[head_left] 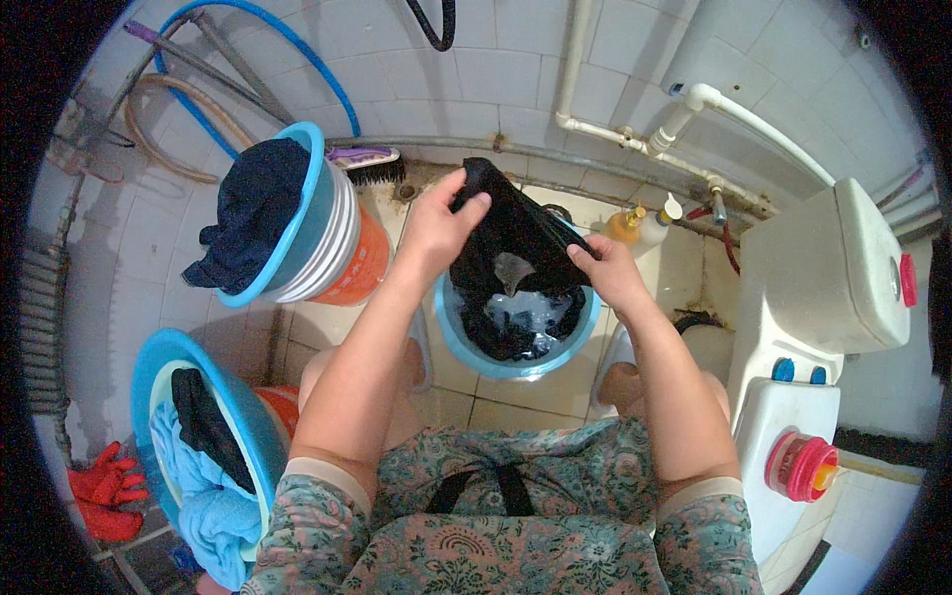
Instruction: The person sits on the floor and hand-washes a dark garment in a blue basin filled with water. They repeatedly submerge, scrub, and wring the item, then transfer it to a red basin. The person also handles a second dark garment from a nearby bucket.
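The left hand [441, 223] and the right hand [607, 266] hold a black garment [511, 223] stretched between them, above the far part of a light-blue basin [521, 372]. The left hand grips the upper left end of the garment, thumb and fingers closed on the fabric; the right hand pinches its right edge, lower and nearer, also with thumb and fingers closed. The lower part of the garment hangs toward the basin; a pale grey patch shows there. Whether its lowest edge touches the contents cannot be determined. The basin stands on the tiled floor [446, 405] between the person's feet and contains dark fabric [486, 327] and sudsy water [537, 315]. At far left, a blue basin [309, 198] holding a dark navy garment [258, 193] sits at the top of an orange-and-white bucket [352, 253]. At near left, a larger blue basin [157, 347] contains a black cloth [208, 421] and a light-blue cloth [213, 511]; red gloves [104, 491] hang just left of it. A purple-handled brush [372, 164] lies near the far wall. Beyond the right hand stand a yellow pump bottle [627, 228] and a white pump bottle [654, 230]. At right, a pink-lidded jar [801, 466] rests on the white toilet [778, 426].
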`<state>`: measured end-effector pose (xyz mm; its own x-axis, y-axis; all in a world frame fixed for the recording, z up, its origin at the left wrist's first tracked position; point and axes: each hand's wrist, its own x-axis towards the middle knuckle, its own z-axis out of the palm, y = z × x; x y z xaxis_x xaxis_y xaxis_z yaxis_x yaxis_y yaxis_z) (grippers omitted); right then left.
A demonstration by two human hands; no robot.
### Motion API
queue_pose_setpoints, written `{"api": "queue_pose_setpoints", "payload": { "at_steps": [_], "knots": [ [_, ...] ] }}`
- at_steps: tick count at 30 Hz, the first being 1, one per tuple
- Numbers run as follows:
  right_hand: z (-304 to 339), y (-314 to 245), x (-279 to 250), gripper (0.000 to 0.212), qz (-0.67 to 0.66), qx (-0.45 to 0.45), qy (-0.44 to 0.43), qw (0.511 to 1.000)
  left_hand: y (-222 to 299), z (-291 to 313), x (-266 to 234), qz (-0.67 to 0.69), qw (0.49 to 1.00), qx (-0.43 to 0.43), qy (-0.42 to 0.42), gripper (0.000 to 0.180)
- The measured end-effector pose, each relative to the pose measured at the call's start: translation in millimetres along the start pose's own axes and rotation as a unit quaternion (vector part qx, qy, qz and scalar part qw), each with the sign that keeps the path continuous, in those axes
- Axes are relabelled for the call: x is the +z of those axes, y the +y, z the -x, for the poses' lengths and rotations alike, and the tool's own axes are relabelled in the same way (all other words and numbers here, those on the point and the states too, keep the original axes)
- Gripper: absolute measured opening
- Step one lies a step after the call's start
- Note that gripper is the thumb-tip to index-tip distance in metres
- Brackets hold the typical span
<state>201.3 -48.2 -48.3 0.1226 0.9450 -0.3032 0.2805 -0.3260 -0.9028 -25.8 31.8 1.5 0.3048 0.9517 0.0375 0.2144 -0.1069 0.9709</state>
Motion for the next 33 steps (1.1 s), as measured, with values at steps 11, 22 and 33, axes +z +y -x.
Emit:
{"api": "queue_pose_setpoints", "payload": {
  "at_steps": [11,22,33],
  "knots": [
    [-7,-4,-7,0.023,-0.221,0.065,0.081,0.970,7,-2,-20,0.076,0.996,-0.056,0.001,0.028],
    [17,-32,19,0.019,-0.172,-0.094,-0.064,0.978,-48,15,-6,-0.421,0.879,0.055,-0.219,0.065],
    [13,-35,14,0.022,-0.270,-0.072,-0.036,0.959,-31,23,47,-0.249,0.952,0.005,-0.177,0.024]
  ]
}}
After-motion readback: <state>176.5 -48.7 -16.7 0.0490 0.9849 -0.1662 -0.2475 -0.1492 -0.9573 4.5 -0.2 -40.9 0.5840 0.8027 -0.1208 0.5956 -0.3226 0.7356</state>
